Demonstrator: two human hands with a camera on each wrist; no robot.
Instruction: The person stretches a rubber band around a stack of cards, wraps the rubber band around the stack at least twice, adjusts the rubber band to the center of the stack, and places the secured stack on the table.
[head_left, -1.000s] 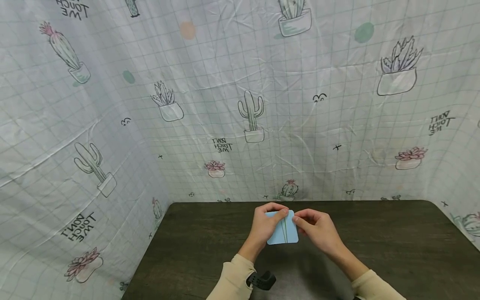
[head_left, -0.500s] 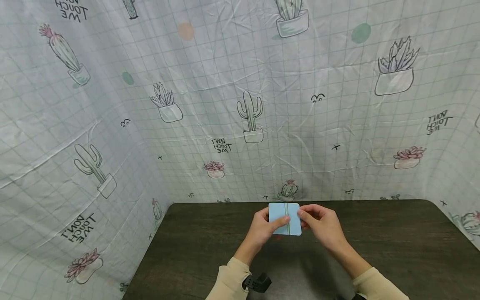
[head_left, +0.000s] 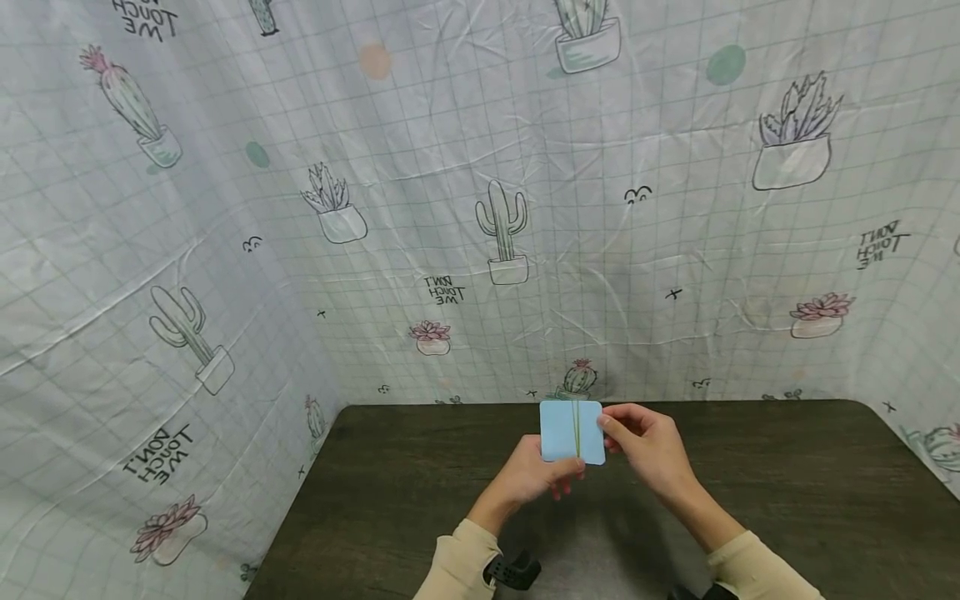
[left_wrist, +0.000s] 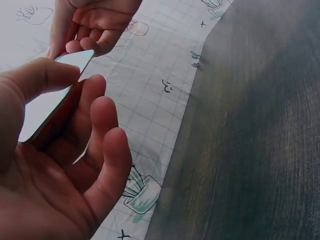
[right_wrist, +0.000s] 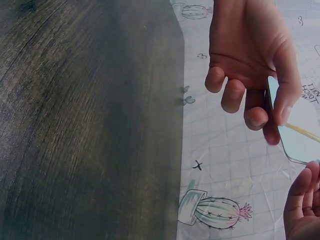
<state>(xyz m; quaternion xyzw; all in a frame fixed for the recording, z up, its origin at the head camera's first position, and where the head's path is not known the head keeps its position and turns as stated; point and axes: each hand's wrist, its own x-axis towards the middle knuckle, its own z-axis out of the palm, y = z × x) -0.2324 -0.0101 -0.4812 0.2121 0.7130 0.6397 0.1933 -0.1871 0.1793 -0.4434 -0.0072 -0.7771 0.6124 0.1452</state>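
A light blue square card (head_left: pixel 558 429) with rounded corners is held up above the table; whether it is one card or a thin stack I cannot tell. A thin yellow-green band (head_left: pixel 577 425), likely a rubber band, runs down its face, its two strands meeting at the bottom edge. My left hand (head_left: pixel 525 475) pinches that bottom edge, thumb on the face at the band's lower end (right_wrist: pixel 295 129). At the right edge, my right hand (head_left: pixel 658 450) pinches the card between thumb and fingers. The left wrist view shows the card (left_wrist: pixel 42 107) nearly edge-on, its back mostly hidden by fingers.
A dark wooden table (head_left: pixel 405 492) lies below both hands. Behind it and at the sides hangs a white cloth (head_left: pixel 600 300) printed with cacti and a grid. A black strap (head_left: pixel 513 571) is round the left wrist.
The card has risen and shifted slightly right. My left thumb has slid from its upper part to the bottom edge. The strands, earlier spread at the bottom, now meet there and spread toward the top.
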